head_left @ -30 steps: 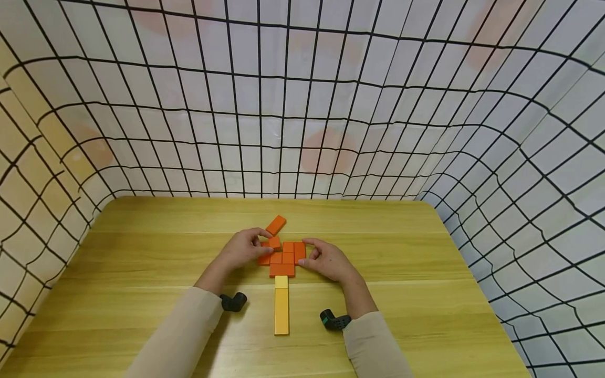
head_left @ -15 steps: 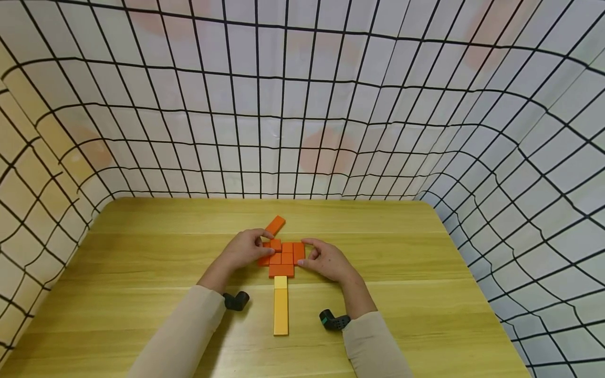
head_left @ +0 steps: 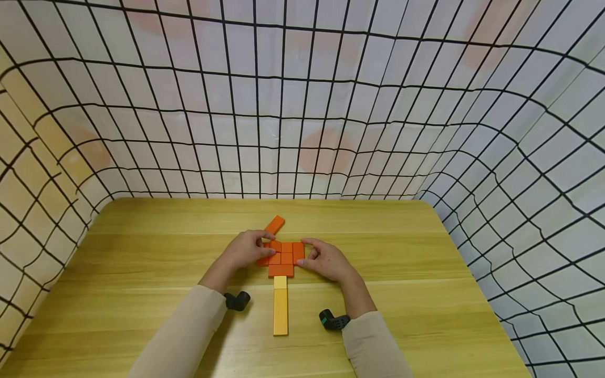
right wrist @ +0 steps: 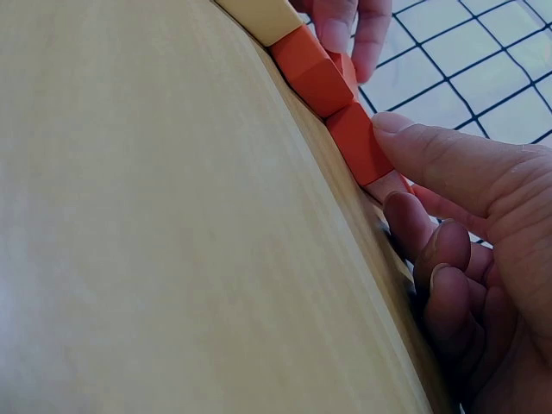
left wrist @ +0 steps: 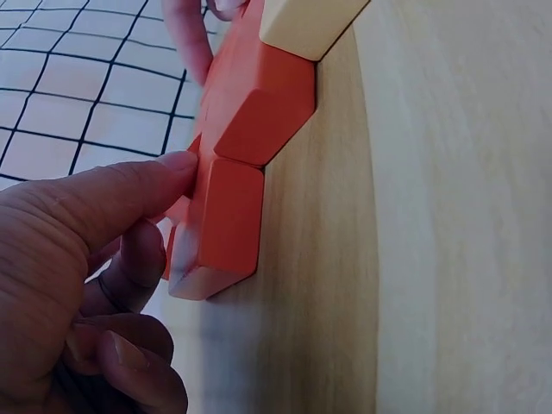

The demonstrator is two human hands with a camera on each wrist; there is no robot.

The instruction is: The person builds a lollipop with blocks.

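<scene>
Orange wooden blocks are laid flat together at the table's middle, with a long orange block (head_left: 281,270) along their front. My left hand (head_left: 246,248) pinches a small orange block (head_left: 275,245) between thumb and index finger at the back left of the group. Beneath this hand, another orange block (head_left: 263,260) at the left side is partly covered. On the opposite side my right hand (head_left: 329,260) holds the upright-laid orange block (head_left: 299,253) by its two ends. In the right wrist view, the right thumb (right wrist: 414,138) touches an orange block (right wrist: 358,142).
Yellow blocks (head_left: 280,310) form a straight strip running from the group toward me. A loose orange block (head_left: 275,224) lies slanted behind. Black wire mesh (head_left: 279,131) encloses the wooden table (head_left: 402,273) at the back and sides.
The small orange block in my left hand has come down and right, and now sits level with its neighbours. My right hand has stayed at the right-hand block.
</scene>
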